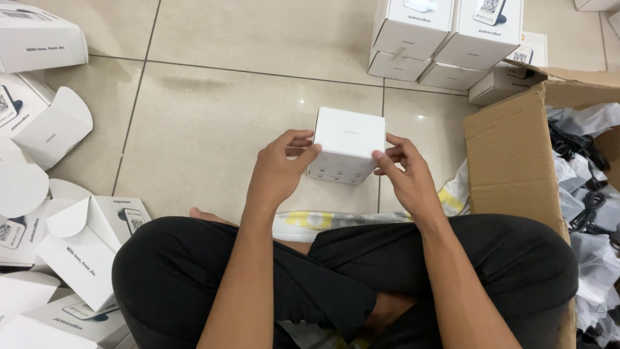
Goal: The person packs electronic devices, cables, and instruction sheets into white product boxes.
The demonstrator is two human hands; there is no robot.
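Fingers of my left hand (279, 169) and right hand (405, 173) curl around opposite sides of a white cube-shaped box (347, 143), holding it up above the tiled floor (219, 116), just ahead of my crossed legs (336, 278). An open cardboard carton (510, 155) sits to my right.

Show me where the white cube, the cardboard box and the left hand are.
white cube (349, 137): head view, top face.
cardboard box (510, 155): head view, brown side flap.
left hand (279, 169): head view, back of hand.
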